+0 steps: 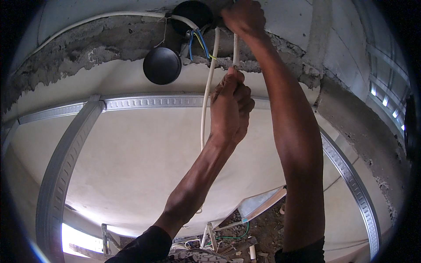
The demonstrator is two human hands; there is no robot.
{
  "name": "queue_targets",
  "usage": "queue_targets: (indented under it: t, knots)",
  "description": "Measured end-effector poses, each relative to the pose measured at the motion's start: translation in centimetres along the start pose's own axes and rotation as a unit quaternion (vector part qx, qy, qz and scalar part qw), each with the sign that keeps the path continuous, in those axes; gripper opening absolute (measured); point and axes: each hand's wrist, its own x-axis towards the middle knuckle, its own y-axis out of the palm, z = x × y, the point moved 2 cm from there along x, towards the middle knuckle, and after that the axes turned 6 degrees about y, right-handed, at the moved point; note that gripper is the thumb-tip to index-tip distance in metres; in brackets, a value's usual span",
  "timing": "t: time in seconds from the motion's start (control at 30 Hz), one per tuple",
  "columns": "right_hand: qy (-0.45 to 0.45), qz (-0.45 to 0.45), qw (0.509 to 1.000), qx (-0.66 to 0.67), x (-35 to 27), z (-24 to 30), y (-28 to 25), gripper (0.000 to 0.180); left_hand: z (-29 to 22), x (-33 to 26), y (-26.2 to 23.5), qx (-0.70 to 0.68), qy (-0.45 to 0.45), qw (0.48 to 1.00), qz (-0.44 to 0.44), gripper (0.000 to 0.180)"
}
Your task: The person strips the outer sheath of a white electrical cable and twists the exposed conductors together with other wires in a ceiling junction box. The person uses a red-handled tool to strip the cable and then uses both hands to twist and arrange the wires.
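My left hand (232, 103) is closed around a white cable (236, 52) that runs straight up from the fist. Higher up, my right hand (245, 19) is closed at the upper end of that cable; its fingertips are partly hidden, and a small blue bit shows above them. Left of it sits a round black junction box (193, 15) in the grey mortar strip. Blue and yellow-green wires (199, 44) dangle from a white cable end at the box. A round black lid (162, 65) hangs below by a thin wire. Another white cable (207, 94) drops past my left hand.
Metal profiles (158, 101) cross the pale wall (131, 153), with an upright one (72, 171) at left and another (351, 179) at right. Rubble (267, 223), a green hose (239, 236) and a leaning board (265, 204) lie below. Rough mortar (364, 131) edges the right side.
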Motion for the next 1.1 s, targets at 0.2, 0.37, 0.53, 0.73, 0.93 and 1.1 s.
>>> queue_targets:
  t: [0.2, 0.37, 0.53, 0.73, 0.93, 1.1]
  knots:
    - [0.000, 0.011, 1.000, -0.014, 0.1, 0.1, 0.0, 0.038, 0.6, -1.1, -1.2, -0.005, -0.009, 1.000, 0.007, 0.023]
    - [0.003, 0.016, 1.000, -0.011, 0.0, -0.6, 0.1, 0.039, 4.3, -11.4, -4.9, 0.069, -0.051, 0.996, -0.010, 0.032]
    - [-0.003, -0.004, 1.000, 0.000, 0.8, -1.3, 0.6, 0.035, 7.0, -18.8, -10.3, 0.475, -0.064, 0.865, 0.153, 0.020]
    - [-0.036, 0.011, 0.999, 0.038, 1.3, -2.3, 0.3, 0.033, -2.1, -7.9, -4.4, 0.554, 0.147, 0.817, 0.055, 0.035]
    - [-0.138, 0.061, 0.988, -0.016, 1.5, -1.2, 0.3, 0.041, -6.1, 0.1, 0.6, 0.756, 0.440, 0.411, 0.258, 0.054]
    - [-0.080, 0.082, 0.993, -0.033, 1.1, -1.1, -1.3, 0.037, -7.0, 2.1, 1.4, 0.764, 0.448, 0.324, 0.335, 0.043]
